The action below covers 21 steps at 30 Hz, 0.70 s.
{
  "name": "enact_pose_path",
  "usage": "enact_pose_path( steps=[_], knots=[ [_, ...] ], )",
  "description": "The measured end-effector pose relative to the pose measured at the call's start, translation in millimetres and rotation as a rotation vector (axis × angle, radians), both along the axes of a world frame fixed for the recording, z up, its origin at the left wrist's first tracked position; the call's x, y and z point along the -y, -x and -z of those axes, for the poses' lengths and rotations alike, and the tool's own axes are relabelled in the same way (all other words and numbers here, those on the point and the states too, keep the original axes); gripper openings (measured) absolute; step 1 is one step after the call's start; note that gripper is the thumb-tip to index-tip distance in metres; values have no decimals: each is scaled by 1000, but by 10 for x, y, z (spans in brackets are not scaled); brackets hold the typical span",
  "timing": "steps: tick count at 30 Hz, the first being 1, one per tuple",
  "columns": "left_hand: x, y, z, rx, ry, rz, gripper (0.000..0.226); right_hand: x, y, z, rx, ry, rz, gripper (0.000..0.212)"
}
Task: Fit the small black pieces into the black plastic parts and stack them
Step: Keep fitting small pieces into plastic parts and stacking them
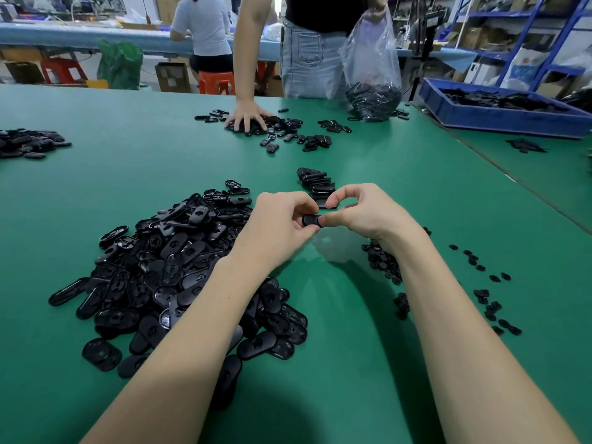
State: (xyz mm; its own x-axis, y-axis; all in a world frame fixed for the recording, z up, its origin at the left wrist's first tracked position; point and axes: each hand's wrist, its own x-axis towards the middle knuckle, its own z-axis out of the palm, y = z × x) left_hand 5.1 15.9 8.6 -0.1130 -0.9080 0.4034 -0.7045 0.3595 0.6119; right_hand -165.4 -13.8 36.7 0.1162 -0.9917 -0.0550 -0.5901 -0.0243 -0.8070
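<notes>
A black plastic part (311, 220) is held above the table (368, 315), between the left hand (282, 225) and the right hand (362, 209); it is pinched by the fingers of both hands, curled round it from either side; whether a small black piece is already seated cannot be told, since the part is mostly covered.

For a sound fit, the part should be steadied by one hand while the piece is pressed squarely into its recess by the other; tilted entry is judged likely to jam.

The pile of parts (179, 270) lies to the left; these are flat, oblong, round-ended shells of glossy moulded plastic. The small black pieces (384, 264) are scattered to the right; they are much smaller and roundish. A stack of finished parts (315, 184) stands just beyond the hands; the table is covered with a smooth green mat.
</notes>
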Motion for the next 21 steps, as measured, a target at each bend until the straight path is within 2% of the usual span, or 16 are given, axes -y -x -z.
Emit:
enact_pose_path(
  steps=[6,12,14,18,21],
  knots=[
    [-23,7,-11,44,44,65,19,-30,18,-77,-104,-8,-10,21],
    [-9,12,36,40,77,105,18,-12,43,-74,-144,-32,70,22],
    [-5,0,50,7,90,97,17,-20,79,-28,-52,-79,51,21],
    [5,-18,20,-69,83,85,18,-37,124,113,258,-253,12,25],
    [-5,-9,-14,-209,24,80,20,-27,121,149,338,-266,2,26]
  ],
)
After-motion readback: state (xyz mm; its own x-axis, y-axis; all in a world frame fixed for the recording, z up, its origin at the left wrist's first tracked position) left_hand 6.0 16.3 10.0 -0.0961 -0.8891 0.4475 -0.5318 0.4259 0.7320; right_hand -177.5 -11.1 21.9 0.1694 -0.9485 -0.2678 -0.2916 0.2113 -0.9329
